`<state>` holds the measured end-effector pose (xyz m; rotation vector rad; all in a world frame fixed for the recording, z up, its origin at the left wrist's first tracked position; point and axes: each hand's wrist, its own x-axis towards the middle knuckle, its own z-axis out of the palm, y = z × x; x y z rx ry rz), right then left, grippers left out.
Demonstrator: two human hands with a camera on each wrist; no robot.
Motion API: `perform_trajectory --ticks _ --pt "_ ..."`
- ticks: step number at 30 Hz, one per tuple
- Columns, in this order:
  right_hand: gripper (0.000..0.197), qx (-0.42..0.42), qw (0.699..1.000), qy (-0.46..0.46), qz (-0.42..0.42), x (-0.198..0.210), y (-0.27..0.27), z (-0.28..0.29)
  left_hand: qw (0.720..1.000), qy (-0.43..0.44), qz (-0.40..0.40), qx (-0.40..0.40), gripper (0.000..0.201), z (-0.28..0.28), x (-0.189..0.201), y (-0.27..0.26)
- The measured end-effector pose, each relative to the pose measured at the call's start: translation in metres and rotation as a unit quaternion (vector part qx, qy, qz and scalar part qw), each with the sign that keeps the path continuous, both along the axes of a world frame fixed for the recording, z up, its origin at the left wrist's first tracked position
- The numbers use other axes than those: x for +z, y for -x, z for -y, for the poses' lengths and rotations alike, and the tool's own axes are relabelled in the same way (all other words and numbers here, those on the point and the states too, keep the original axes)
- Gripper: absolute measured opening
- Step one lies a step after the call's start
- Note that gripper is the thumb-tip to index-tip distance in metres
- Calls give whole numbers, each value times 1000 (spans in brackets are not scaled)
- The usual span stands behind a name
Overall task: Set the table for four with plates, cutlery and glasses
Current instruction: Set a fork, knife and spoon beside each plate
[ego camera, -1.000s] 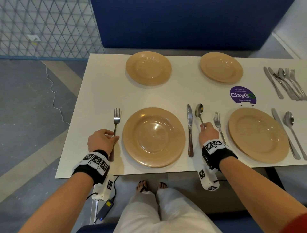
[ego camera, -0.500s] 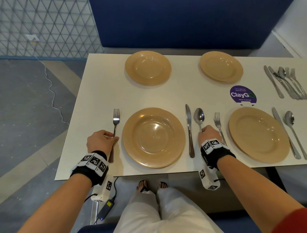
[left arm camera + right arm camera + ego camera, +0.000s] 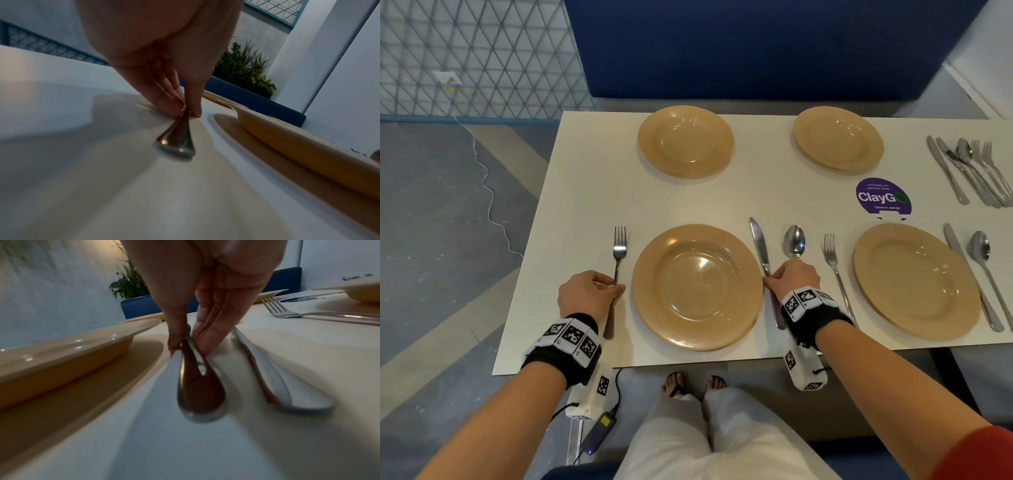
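Your left hand (image 3: 585, 294) pinches the handle of the fork (image 3: 617, 270) between thumb and fingertips (image 3: 164, 104), the fork lying flat on the white table (image 3: 585, 192) just left of the near-left plate (image 3: 697, 286), tines pointing away from you; the left wrist view shows the fingers closed tight on the thin metal shaft with the handle's rounded end (image 3: 176, 144) toward the camera. Your right hand (image 3: 794, 279) pinches the handle of the knife (image 3: 760, 246) just right of the same plate, thumb on one side and fingers on the other, as the right wrist view shows with the knife handle (image 3: 197, 386) between them. The spoon (image 3: 794, 241) lies just beside the knife on its right, its bowl showing beyond your knuckles and its handle (image 3: 283, 386) flat on the table next to your fingers, which I cannot tell are touching it or not. Further right a second fork (image 3: 837, 274) lies left of the near-right plate (image 3: 914, 281), with a second knife (image 3: 972, 277) and second spoon (image 3: 988, 270) on that plate's right. Two more plates sit along the far edge, the far-left plate (image 3: 685, 141) and the far-right plate (image 3: 837, 138), neither with cutlery beside it. A loose cluster of spare cutlery (image 3: 972, 171) lies at the table's far right, and a purple sticker (image 3: 883, 198) sits between the two right-hand plates.
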<state>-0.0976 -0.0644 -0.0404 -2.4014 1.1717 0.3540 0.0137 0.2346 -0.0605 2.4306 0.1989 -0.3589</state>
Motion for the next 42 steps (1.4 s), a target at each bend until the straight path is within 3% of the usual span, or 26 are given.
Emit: perform_trajectory --ticks 17,24,28,38,42 --pt "20 -23 1000 -9 2 5 -6 12 1000 0 -1 -8 23 0 4 0" --pt "13 -34 999 -18 14 7 -5 12 996 20 80 -27 25 11 11 6" --pt "17 -42 998 -28 25 9 -2 9 996 22 47 -74 36 20 11 8" --pt "23 -46 997 -39 43 7 2 8 997 48 21 -63 34 28 10 5" --pt "22 -44 997 -44 49 7 5 8 998 42 34 -24 32 26 13 5"
